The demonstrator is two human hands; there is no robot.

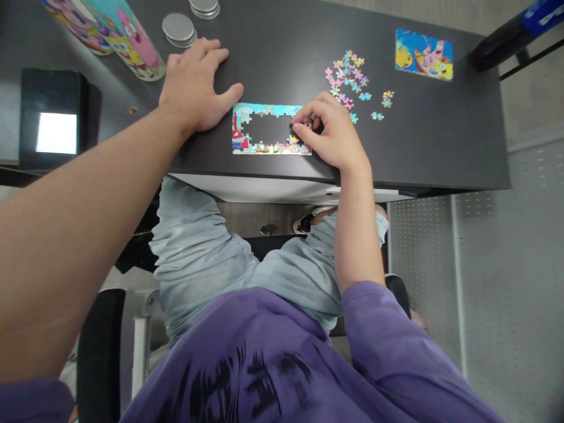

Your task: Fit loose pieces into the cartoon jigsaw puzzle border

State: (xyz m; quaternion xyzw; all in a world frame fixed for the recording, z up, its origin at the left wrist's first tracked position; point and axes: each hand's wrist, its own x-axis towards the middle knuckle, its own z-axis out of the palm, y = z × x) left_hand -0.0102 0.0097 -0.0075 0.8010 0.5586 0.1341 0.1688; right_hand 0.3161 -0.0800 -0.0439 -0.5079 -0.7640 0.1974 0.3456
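A partly assembled jigsaw puzzle (240,145) lies near the table's front edge, its border joined around a bare middle. My right hand (328,126) is over its right side, thumb and fingertips pinched at the inner edge on a puzzle piece that is mostly hidden. My left hand (194,88) rests on the table up and left of the puzzle, fingers spread and holding nothing. A pile of loose puzzle pieces (348,76) lies beyond my right hand, with several stray pieces (388,98) to its right.
A cartoon picture card (423,56) lies at the far right, near a dark bottle (497,50). Printed cylindrical tins (132,44) and round metal lids (178,29) stand at the upper left. A black device (53,88) with a bright patch is at the left.
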